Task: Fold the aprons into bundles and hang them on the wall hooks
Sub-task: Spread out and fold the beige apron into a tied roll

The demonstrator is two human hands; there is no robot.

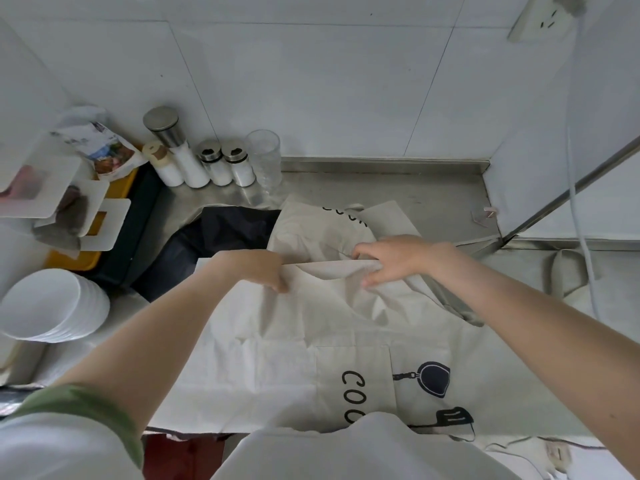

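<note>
Head view: the cream apron (pixel 277 341) is lying spread on the steel worktop (pixel 433 195), its long axis running from the person's body away toward the tiled wall, with the printed pocket end nearest the body. Its far part is doubled over into a fold whose edge is running left to right between the two hands. The left hand (pixel 263 271) is gripping that edge with curled fingers. The right hand (pixel 391 261), just along the same edge, is pinching it between thumb and spread fingers. Both hands are equally near. The loose cloth is lying on the body side of them, so the next fold is probably coming toward the person.

Just beyond the fold, a second cream apron (pixel 311 233) and a dark apron (pixel 221 230) are lying rumpled side by side. A grey strap loop (pixel 568 271) is lying to the right, and I cannot tell which apron it belongs to. No wall hooks are showing. The cream apron's near hem is disappearing behind the person's clothing.
</note>
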